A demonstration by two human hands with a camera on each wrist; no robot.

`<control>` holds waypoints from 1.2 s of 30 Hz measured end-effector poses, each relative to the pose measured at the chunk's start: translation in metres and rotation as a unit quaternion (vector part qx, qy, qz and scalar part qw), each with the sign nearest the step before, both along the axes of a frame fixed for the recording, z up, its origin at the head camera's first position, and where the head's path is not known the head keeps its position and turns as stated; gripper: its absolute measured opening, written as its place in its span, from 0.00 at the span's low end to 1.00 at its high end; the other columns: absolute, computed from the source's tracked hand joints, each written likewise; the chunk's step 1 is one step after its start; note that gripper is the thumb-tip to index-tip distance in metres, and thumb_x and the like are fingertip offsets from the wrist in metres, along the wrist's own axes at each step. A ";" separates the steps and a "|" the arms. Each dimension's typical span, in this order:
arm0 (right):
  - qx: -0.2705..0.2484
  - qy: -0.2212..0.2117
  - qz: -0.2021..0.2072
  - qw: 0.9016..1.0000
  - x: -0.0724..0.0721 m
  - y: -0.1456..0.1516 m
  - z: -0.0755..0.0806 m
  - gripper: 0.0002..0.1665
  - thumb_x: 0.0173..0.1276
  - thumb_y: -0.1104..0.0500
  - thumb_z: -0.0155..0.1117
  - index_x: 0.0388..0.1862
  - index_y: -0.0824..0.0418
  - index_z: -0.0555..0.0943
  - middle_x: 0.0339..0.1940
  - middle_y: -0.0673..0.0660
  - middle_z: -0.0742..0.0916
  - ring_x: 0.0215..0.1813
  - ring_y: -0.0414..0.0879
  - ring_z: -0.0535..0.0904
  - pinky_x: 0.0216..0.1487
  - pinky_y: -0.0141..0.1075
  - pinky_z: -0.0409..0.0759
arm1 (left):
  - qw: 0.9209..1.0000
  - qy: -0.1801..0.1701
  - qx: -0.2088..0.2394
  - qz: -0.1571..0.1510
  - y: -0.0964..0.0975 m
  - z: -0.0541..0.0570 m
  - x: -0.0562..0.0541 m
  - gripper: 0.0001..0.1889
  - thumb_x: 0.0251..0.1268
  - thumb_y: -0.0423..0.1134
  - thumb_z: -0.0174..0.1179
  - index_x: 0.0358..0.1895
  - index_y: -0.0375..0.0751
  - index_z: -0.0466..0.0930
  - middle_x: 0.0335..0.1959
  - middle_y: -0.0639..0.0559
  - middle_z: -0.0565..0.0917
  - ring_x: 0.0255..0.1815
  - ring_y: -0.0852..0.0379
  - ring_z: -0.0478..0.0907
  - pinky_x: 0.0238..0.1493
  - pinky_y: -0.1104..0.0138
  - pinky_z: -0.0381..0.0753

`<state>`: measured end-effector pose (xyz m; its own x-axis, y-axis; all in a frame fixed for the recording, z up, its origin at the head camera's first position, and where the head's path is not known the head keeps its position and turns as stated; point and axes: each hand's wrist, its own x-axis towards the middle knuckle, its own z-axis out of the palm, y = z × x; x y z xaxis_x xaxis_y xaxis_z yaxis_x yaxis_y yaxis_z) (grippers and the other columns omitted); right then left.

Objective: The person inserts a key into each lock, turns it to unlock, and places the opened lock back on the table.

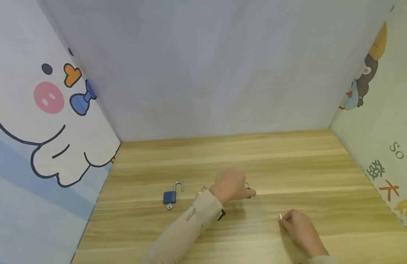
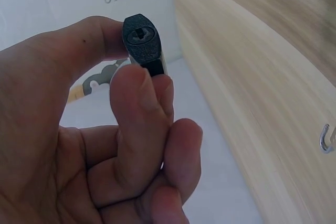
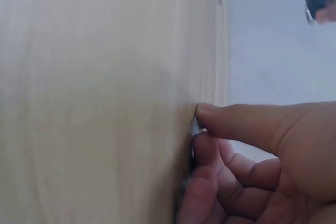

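Observation:
My left hand (image 1: 231, 185) grips a black padlock (image 2: 142, 40) between thumb and fingers, raised above the table. In the left wrist view its keyhole end faces the camera; in the head view part of its shackle shows past my hand. At the right, low over the table, my right hand (image 1: 300, 229) pinches a small silvery key (image 1: 280, 216) between thumb and forefinger, most of it hidden by the fingertips. To the left lies a blue padlock (image 1: 169, 197) with its shackle open and a key in its bottom. A brass padlock (image 1: 198, 194) is partly covered by my left sleeve.
The wooden table (image 1: 272, 157) meets a plain pale wall (image 1: 203, 73) at the back. Printed cartoon panels stand on both sides, the left panel (image 1: 22, 154) close to the table's edge. My left forearm crosses the front middle of the table.

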<state>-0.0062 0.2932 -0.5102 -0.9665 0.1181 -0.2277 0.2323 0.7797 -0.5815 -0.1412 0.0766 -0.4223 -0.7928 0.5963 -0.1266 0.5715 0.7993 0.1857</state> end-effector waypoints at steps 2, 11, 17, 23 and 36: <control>-0.014 -0.007 -0.012 1.000 -0.001 0.003 -0.001 0.10 0.69 0.59 0.66 0.36 0.66 0.82 0.34 0.54 0.85 0.38 0.49 0.81 0.41 0.48 0.80 | 1.000 -0.003 0.002 0.001 -0.001 -0.001 -0.001 0.34 0.56 0.66 0.63 0.09 0.52 0.54 0.07 0.61 0.47 0.13 0.64 0.40 0.13 0.71 0.43; -0.100 -0.003 -0.051 0.994 -0.002 0.002 -0.001 0.07 0.66 0.59 0.68 0.35 0.63 0.83 0.28 0.51 0.85 0.30 0.44 0.78 0.31 0.35 0.76 | 1.000 -0.013 0.012 0.012 -0.005 -0.003 -0.004 0.33 0.54 0.64 0.65 0.09 0.52 0.54 0.09 0.61 0.48 0.13 0.64 0.41 0.13 0.71 0.43; -0.243 -0.009 -0.083 0.967 -0.002 -0.015 -0.001 0.08 0.65 0.64 0.68 0.38 0.69 0.83 0.34 0.56 0.87 0.32 0.47 0.82 0.32 0.35 0.81 | 1.000 -0.022 0.013 0.011 -0.007 -0.003 -0.004 0.33 0.55 0.63 0.64 0.09 0.52 0.54 0.07 0.62 0.48 0.12 0.65 0.42 0.13 0.71 0.44; -0.356 -0.037 -0.098 0.929 -0.001 -0.036 0.008 0.12 0.66 0.64 0.67 0.43 0.71 0.81 0.37 0.59 0.87 0.36 0.48 0.80 0.40 0.38 0.81 | 0.999 -0.028 0.013 0.021 -0.008 -0.004 -0.003 0.32 0.54 0.63 0.65 0.10 0.52 0.55 0.08 0.62 0.49 0.12 0.65 0.42 0.13 0.72 0.44; -0.420 -0.016 -0.100 0.902 -0.003 -0.076 0.025 0.14 0.64 0.63 0.69 0.43 0.72 0.82 0.36 0.63 0.86 0.32 0.46 0.79 0.42 0.37 0.80 | 0.999 -0.032 0.010 0.035 -0.012 -0.001 0.001 0.32 0.55 0.65 0.64 0.11 0.52 0.56 0.07 0.62 0.48 0.12 0.65 0.43 0.13 0.71 0.45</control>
